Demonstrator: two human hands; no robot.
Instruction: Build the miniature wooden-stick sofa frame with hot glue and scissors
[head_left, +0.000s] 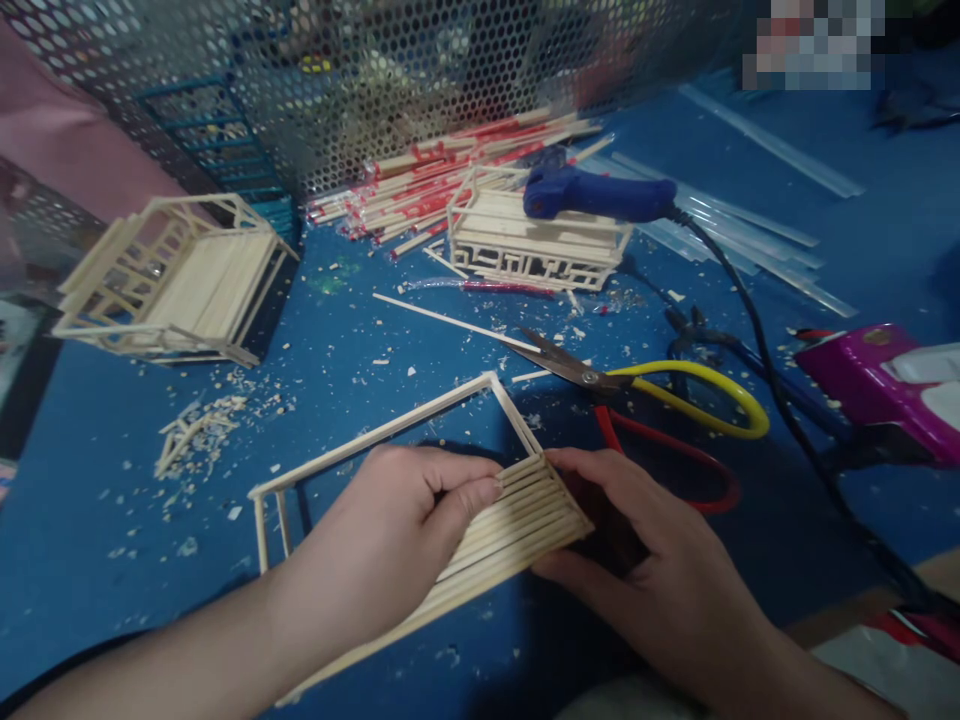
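A pale wooden stick frame [375,432], partly filled with parallel sticks, lies tilted in front of me. My left hand [397,520] pinches one of the sticks near the frame's right end, thumb and forefinger together; the rest of that stick is hidden under the hand. At the right corner, my right hand [645,550] grips the frame's short end between thumb and fingers. Just beyond lie open scissors [592,378] with one yellow and one red handle. A loose thin stick [450,320] reaches up to their blades.
Two stick models [180,280] [540,235] stand farther back, a blue glue gun [600,192] resting on the right one. Red-wrapped stick bundles [427,185] lie by a perforated metal screen [337,80]. Pliers [705,335], a black cable [757,340], clear strips [750,230] and scraps [195,430] lie around.
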